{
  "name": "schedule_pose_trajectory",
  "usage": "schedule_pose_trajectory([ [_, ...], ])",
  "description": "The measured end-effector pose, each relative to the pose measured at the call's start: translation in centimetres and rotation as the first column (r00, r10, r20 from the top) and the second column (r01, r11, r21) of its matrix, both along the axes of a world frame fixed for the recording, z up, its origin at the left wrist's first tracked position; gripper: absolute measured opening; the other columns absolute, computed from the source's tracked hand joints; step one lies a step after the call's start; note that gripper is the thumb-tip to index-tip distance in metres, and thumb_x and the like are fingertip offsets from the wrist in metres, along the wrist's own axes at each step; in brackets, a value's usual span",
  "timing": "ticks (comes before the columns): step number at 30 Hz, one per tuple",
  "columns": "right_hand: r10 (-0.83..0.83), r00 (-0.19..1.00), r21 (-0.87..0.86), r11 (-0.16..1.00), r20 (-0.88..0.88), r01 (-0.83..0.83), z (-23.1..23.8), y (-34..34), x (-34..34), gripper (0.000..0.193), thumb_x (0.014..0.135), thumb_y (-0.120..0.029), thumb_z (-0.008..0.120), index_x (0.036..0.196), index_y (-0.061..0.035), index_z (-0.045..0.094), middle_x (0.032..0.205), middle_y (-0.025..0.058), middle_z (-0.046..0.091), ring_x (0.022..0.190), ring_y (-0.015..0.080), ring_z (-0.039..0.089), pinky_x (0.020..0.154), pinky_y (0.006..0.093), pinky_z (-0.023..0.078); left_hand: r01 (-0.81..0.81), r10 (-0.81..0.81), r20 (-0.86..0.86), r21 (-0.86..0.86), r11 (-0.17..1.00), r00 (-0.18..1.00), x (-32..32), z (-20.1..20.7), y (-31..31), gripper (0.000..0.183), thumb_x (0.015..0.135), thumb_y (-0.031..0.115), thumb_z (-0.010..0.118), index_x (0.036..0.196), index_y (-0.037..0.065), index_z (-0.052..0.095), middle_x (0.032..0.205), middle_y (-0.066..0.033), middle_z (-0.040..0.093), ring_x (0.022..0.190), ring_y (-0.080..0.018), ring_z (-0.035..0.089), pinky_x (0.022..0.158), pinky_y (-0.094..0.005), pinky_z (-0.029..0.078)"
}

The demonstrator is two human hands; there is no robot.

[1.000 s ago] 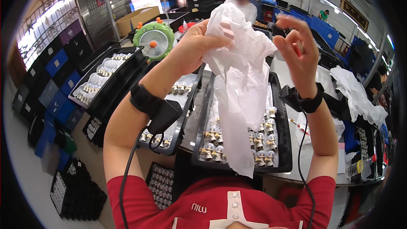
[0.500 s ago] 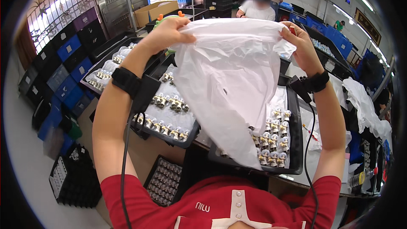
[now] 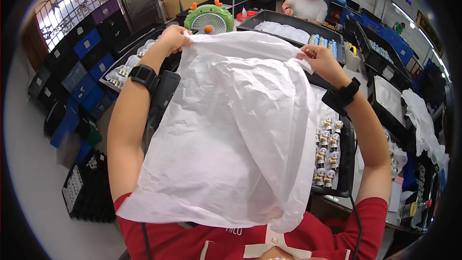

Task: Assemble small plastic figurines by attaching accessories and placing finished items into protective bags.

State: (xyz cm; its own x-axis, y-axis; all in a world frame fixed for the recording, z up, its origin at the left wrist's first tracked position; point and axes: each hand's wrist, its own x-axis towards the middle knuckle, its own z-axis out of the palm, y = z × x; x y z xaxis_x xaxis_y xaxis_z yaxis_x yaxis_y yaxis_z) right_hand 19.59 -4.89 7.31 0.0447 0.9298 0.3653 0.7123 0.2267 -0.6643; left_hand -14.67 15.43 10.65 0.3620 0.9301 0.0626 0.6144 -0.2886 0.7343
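Note:
A large sheet of thin white paper point(image 3: 192, 154) hangs creased between my two hands, its lower edge reaching my red shirt. My left hand point(image 3: 175, 38) pinches the upper left corner. With fingers closed, my right hand point(image 3: 323, 62) grips the upper right edge. Behind and below the sheet is a black tray point(image 3: 344, 178), mostly covered from sight. Rows of small figurines point(image 3: 328, 139) with pale hair stand in it, showing at the sheet's right side.
A green animal-shaped fan point(image 3: 209, 19) stands beyond my left hand. Further back, a person point(image 3: 308, 2) sits behind another black tray point(image 3: 269, 17). Blue and black crates point(image 3: 86, 43) are stacked at the left. Crumpled white sheets point(image 3: 423, 120) hang at the right.
The white sheet has spread wider and swung toward me, now covering the trays at left and much of the front one. My hands have moved slightly apart and lower.

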Motion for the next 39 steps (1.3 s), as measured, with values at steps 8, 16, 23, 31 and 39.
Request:
schedule_pose_trajectory([
  [8,-0.057,0.944,0.172,0.985,0.326,0.0,-1.8,2.1,-2.3,0.046,0.073,-0.041,0.068,0.094,-0.0004,0.066,0.085,0.0109,0.065,0.081,0.0239,0.062,0.073,0.0325,0.047,-0.117,0.121,0.166,-0.034,0.993,0.979,-1.3,-3.6,-1.0,0.008,0.078,0.003,0.059,0.084,0.005,0.062,0.07,-0.0016,0.058,0.062,-0.0099,0.054,0.048,-0.0242,0.038],
  [16,0.074,0.987,-0.084,0.995,0.139,-0.063,-4.9,5.1,-3.0,0.034,0.071,-0.024,0.063,0.092,0.0022,0.064,0.072,0.0132,0.064,0.068,0.0211,0.063,0.067,0.0301,0.048,-0.338,0.332,0.142,0.665,0.666,0.933,-0.3,-9.4,-0.4,0.017,0.083,0.014,0.049,0.091,0.0,0.054,0.081,-0.0209,0.061,0.081,-0.0394,0.06,0.07,-0.0465,0.047],
  [23,0.214,0.959,-0.315,0.937,0.187,-0.148,-8.4,4.5,-4.2,0.041,0.07,-0.034,0.068,0.09,0.0015,0.065,0.083,0.0117,0.066,0.079,0.019,0.064,0.071,0.0274,0.048,-0.213,0.347,-0.126,0.585,0.783,0.929,-0.9,-11.9,-2.9,0.037,0.09,0.041,0.045,0.086,0.005,0.051,0.084,-0.0173,0.064,0.082,-0.0399,0.061,0.07,-0.0486,0.047],
  [31,0.304,0.9,-0.336,0.851,-0.311,-0.404,-10.7,5.4,-8.6,0.068,0.075,-0.046,0.066,0.12,0.0027,0.051,0.103,0.015,0.06,0.098,0.0199,0.055,0.084,0.0279,0.042,-0.284,0.368,0.013,0.659,0.696,0.93,-0.2,-11.2,-2.6,0.041,0.091,0.046,0.043,0.087,0.006,0.049,0.079,-0.0161,0.064,0.077,-0.0404,0.06,0.067,-0.0497,0.046],
  [39,0.376,0.811,-0.32,0.78,-0.448,-0.538,-10.0,4.5,-9.5,0.016,0.077,-0.016,0.067,0.085,-0.0026,0.067,0.074,-0.0021,0.061,0.066,0.0032,0.049,0.057,0.0197,0.037,-0.19,0.253,0.076,0.867,0.461,0.964,0.6,-10.2,-3.0,0.034,0.089,0.041,0.05,0.084,0.007,0.049,0.072,-0.0133,0.061,0.066,-0.0374,0.06,0.057,-0.0473,0.046],
])
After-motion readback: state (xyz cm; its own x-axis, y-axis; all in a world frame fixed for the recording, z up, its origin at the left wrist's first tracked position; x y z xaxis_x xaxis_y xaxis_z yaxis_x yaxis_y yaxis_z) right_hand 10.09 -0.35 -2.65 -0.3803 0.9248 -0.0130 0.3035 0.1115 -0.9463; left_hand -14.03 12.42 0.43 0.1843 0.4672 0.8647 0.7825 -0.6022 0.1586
